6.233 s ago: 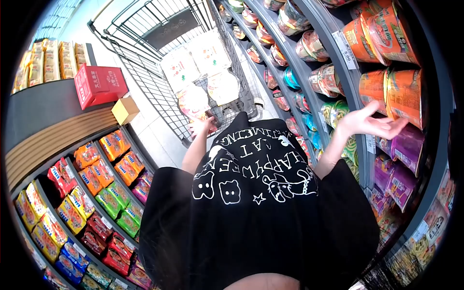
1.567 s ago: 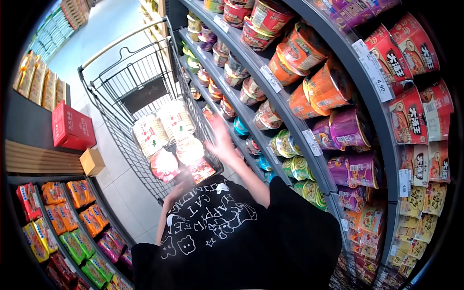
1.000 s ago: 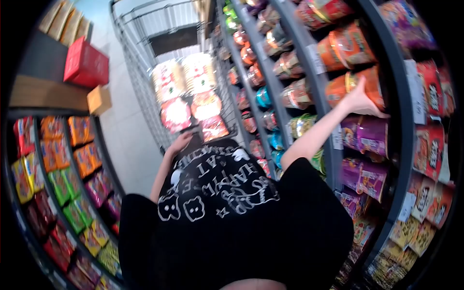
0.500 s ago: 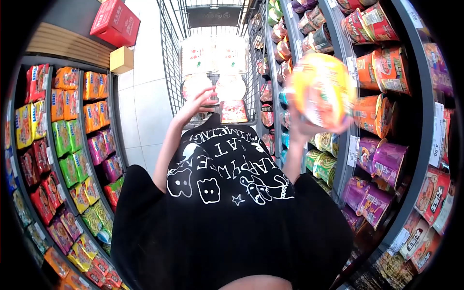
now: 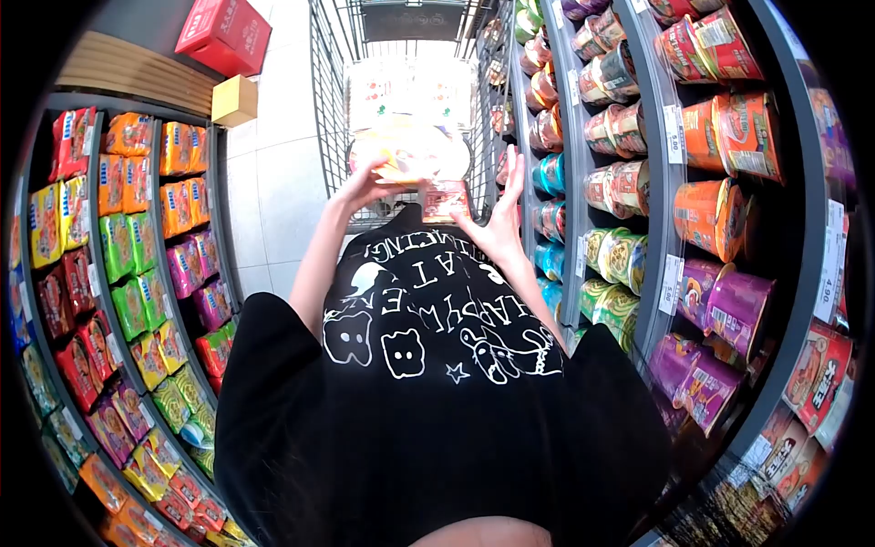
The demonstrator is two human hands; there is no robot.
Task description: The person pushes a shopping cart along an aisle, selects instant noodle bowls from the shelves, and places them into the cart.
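In the head view, a yellow instant noodle cup (image 5: 397, 166), washed out by bright light, is over the near end of the shopping cart (image 5: 321, 118). My left hand (image 5: 363, 188) grips its left side. My right hand (image 5: 499, 219) is open, thumb and fingers spread, to the right of the cup. Its thumb is close to a small red package (image 5: 445, 202) in the cart; whether they touch I cannot tell. Behind the cup lie round and square pale packages (image 5: 410, 96), overexposed, their details lost.
On the right, a tall shelf holds rows of noodle cups (image 5: 711, 221) behind price tags (image 5: 673, 283). To the left stands a shelf of bagged noodles (image 5: 128, 246). A red box (image 5: 223, 36) and a small yellow box (image 5: 234, 100) are beside the tiled floor (image 5: 273, 201).
The noodle cup has gone from my right hand, beside the right shelf, to my left hand over the cart. My right hand has moved left and let go of it.
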